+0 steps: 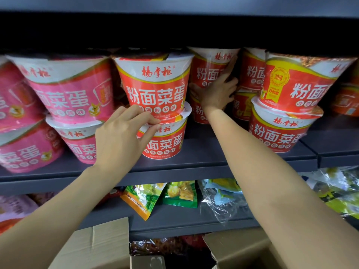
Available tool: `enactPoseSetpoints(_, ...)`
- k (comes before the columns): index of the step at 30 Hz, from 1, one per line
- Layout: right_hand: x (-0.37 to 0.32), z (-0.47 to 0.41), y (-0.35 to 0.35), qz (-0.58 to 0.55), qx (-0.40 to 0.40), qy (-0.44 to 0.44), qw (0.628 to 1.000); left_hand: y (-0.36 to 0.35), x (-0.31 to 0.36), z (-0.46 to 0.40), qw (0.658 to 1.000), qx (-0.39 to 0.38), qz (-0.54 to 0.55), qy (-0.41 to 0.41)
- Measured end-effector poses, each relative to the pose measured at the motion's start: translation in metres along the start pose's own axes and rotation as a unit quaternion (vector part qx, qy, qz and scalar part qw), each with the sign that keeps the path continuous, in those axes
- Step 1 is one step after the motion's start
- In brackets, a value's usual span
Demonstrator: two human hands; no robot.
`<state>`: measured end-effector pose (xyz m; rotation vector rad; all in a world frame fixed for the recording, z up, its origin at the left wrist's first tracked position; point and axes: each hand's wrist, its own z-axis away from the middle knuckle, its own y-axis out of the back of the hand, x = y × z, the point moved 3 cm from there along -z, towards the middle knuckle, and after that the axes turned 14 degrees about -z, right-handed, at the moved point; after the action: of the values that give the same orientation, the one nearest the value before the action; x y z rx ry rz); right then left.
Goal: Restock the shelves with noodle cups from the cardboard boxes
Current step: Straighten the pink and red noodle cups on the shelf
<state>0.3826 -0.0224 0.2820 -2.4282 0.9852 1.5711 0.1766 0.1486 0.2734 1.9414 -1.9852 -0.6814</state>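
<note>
A dark grey shelf (204, 152) runs across the view, holding noodle cups stacked two high. Four pink cups (66, 88) stand in two stacks on the left. Red cups fill the middle and right: a front stack of two (155, 86), a front stack of two at right (303, 82), and at least four more set further back; the far right edge is too blurred to count. Two open cardboard boxes (101, 247) sit at the bottom edge. Several snack bags (180, 195) lie on the shelf below.

The left hand (124, 136) pinches the lid rim of the lower front red cup (165, 140), fingers curled. The right hand (217, 90) reaches deeper, fingers spread flat against a rear upper red cup (207, 70).
</note>
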Motion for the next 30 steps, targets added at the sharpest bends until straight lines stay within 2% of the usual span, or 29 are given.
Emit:
enactPoseSetpoints(7, 0.021, 0.011, 0.008, -0.084, 0.014, 0.059, 0.995, 0.0, 0.0, -0.001, 1.0, -0.013, -0.007, 0.0)
enactPoseSetpoints(15, 0.028, 0.019, 0.023, -0.14, -0.061, 0.06, 0.986, 0.001, 0.003, 0.0, 0.999, -0.03, -0.012, 0.005)
enactPoseSetpoints(18, 0.03, 0.044, 0.055, -0.113, -0.081, 0.114, 0.984, 0.005, 0.008, 0.003, 0.998, -0.06, -0.001, 0.015)
enactPoseSetpoints(21, 0.035, 0.083, 0.112, -0.111, -0.134, 0.157, 0.972, 0.014, 0.02, 0.007, 0.988, -0.146, 0.002, 0.053)
enactPoseSetpoints(23, 0.044, 0.097, 0.156, -0.094, -0.11, 0.193, 0.97, 0.025, 0.043, 0.007, 0.979, -0.184, -0.001, 0.089)
enactPoseSetpoints(24, 0.051, 0.097, 0.178, -0.095, -0.082, 0.201, 0.972, 0.031, 0.062, 0.006, 0.98, -0.171, 0.005, 0.098)
enactPoseSetpoints(26, 0.064, 0.088, 0.216, -0.123, -0.025, 0.19, 0.974, 0.04, 0.107, -0.003, 0.989, -0.115, 0.056, 0.08)
enactPoseSetpoints(28, 0.077, 0.068, 0.244, -0.141, 0.025, 0.149, 0.978, 0.032, 0.152, -0.019, 0.976, -0.091, 0.178, 0.081)
enactPoseSetpoints(29, 0.081, 0.056, 0.252, -0.143, 0.042, 0.12, 0.982, 0.021, 0.17, -0.029, 0.954, -0.107, 0.258, 0.111)
enactPoseSetpoints(30, 0.086, 0.044, 0.255, -0.148, 0.047, 0.08, 0.985, 0.005, 0.185, -0.039, 0.915, -0.138, 0.342, 0.16)
